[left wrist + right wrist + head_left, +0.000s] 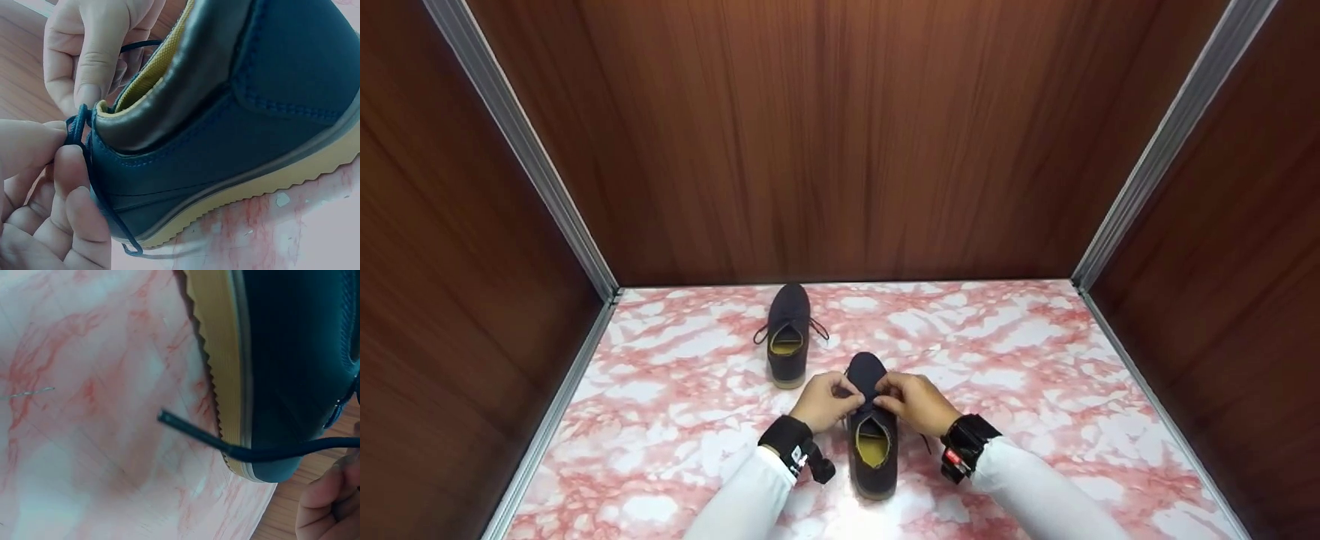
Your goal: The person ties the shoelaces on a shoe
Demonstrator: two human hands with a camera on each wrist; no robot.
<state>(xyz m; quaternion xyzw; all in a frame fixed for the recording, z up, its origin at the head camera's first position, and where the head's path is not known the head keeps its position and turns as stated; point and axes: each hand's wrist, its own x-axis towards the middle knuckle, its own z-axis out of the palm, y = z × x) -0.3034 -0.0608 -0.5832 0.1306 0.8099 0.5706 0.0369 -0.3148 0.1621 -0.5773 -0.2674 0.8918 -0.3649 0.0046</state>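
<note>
A dark navy lace-up shoe with a yellow lining stands between both hands, its toe away from me. My left hand pinches the dark shoelace between thumb and finger at the shoe's throat, where the lace forms a loop. My right hand is opposite, thumb and fingers closed on the lace too, as the left wrist view shows. In the right wrist view a loose lace end with its tip hangs past the ridged tan sole. The exact crossing of the laces is hidden by the fingers.
A matching shoe stands farther back on the left, its lace loops spread to both sides. Both are on a red-and-white marbled surface. Brown wood-grain panels enclose the back and sides, with metal strips at the corners.
</note>
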